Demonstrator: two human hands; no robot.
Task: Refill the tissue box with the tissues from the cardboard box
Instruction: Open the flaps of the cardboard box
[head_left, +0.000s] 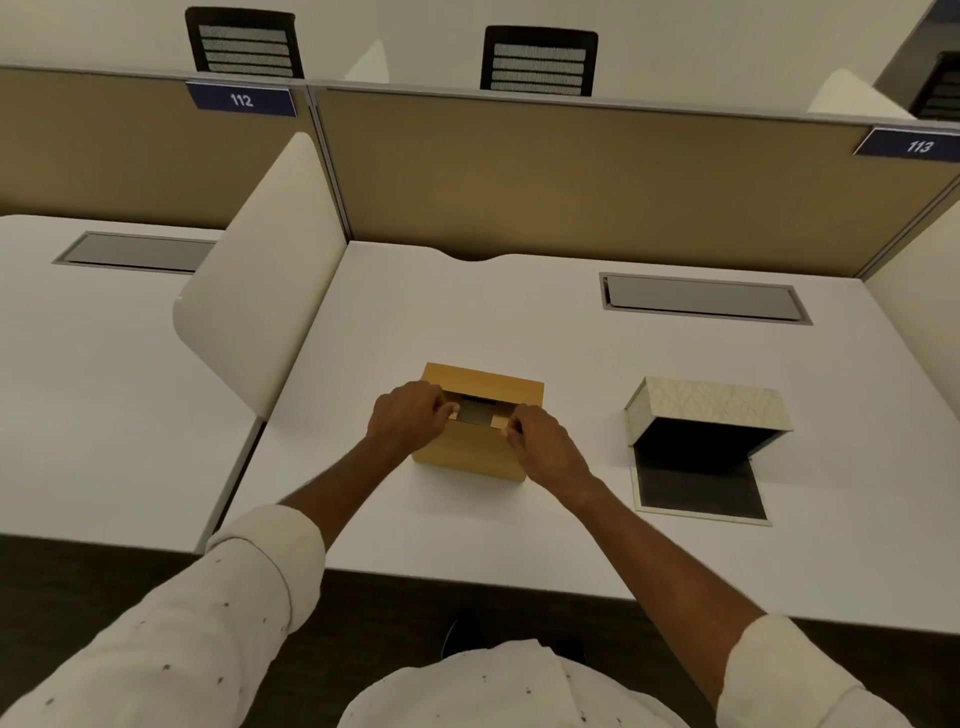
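Note:
A small tan cardboard box (470, 454) stands in the middle of the white desk. My left hand (408, 415) grips its top flap at the left end, and my right hand (540, 444) pinches the top flap at the right end. Between the hands the top is partly open, and a grey shape shows inside. To the right lies the patterned cream tissue box (711, 402), tipped on its side with its dark hollow inside facing me. Its flat base panel (698, 488) lies on the desk in front of it.
The white desk (467, 525) has a grey cable hatch (701, 299) at the back right. A tan partition (571, 176) closes the back and a cream side divider (260, 280) stands to the left. Two black chairs stand beyond the partition.

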